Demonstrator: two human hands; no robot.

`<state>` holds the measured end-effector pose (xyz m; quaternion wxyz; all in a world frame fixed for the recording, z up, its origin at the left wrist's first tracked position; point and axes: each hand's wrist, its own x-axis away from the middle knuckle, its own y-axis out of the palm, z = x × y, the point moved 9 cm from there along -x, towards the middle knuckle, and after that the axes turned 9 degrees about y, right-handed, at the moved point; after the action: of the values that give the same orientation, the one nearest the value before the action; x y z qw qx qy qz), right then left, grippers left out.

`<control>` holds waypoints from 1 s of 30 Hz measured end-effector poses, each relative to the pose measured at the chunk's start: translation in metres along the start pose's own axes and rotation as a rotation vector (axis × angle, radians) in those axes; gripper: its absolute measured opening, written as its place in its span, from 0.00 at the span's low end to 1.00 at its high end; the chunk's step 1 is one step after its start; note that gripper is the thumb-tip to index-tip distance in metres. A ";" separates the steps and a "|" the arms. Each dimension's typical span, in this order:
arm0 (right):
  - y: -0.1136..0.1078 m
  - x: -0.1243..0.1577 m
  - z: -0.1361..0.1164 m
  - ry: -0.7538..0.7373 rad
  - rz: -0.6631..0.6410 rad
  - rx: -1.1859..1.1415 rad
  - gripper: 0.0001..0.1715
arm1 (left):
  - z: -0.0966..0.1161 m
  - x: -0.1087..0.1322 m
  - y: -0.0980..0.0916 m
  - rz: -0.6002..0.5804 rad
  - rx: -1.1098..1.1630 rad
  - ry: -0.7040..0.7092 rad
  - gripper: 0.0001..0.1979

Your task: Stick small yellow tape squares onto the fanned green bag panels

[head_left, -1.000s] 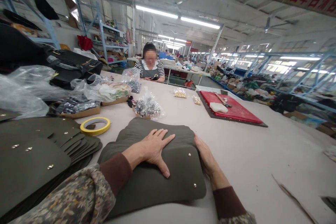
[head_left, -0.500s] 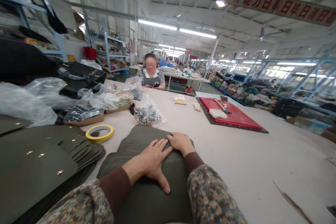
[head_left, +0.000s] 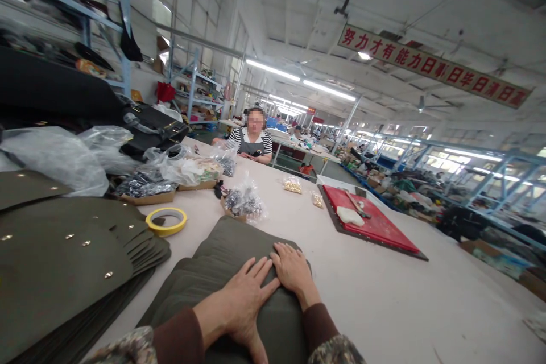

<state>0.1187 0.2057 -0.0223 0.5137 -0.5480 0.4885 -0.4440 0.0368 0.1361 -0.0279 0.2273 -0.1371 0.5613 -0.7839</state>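
A stack of dark olive pieces (head_left: 239, 239) lies on the pale table in front of me. My left hand (head_left: 243, 301) rests on top of it, fingers spread and thumb pointing back toward me. Close beside it, my right hand (head_left: 292, 273) lies flat near the stack's right edge, its fingertips near the left hand's. Neither hand grips anything. To the left is another pile of olive pieces (head_left: 55, 256) with small metal fittings. A roll of yellow tape (head_left: 166, 222) sits between that pile and the stack.
Beyond the stack are a plastic bag of dark parts (head_left: 245, 202) and small bags of gold parts (head_left: 292, 184). A red board (head_left: 375, 222) carries a mallet and a white block. Black bags (head_left: 149, 131) lie back left. A person (head_left: 253, 139) sits across the table (head_left: 384, 301).
The view has tilted and shifted, so the stack and both hands appear lower. Both hands remain on the stack, with little change in their pose.
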 end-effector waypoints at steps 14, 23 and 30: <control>-0.002 0.034 -0.007 0.009 0.048 -0.071 0.28 | 0.030 0.024 0.006 -0.031 0.014 0.003 0.70; 0.002 0.048 -0.010 0.002 0.080 -0.197 0.29 | 0.061 0.042 -0.006 -0.013 -0.028 -0.044 0.63; -0.011 0.047 0.003 0.030 0.125 -0.515 0.29 | 0.081 0.068 0.000 0.069 -0.070 -0.113 0.47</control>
<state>0.1286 0.1592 -0.0128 0.3764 -0.6227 0.6260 -0.2805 0.0165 0.0349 -0.0038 0.2808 -0.1695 0.5789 -0.7465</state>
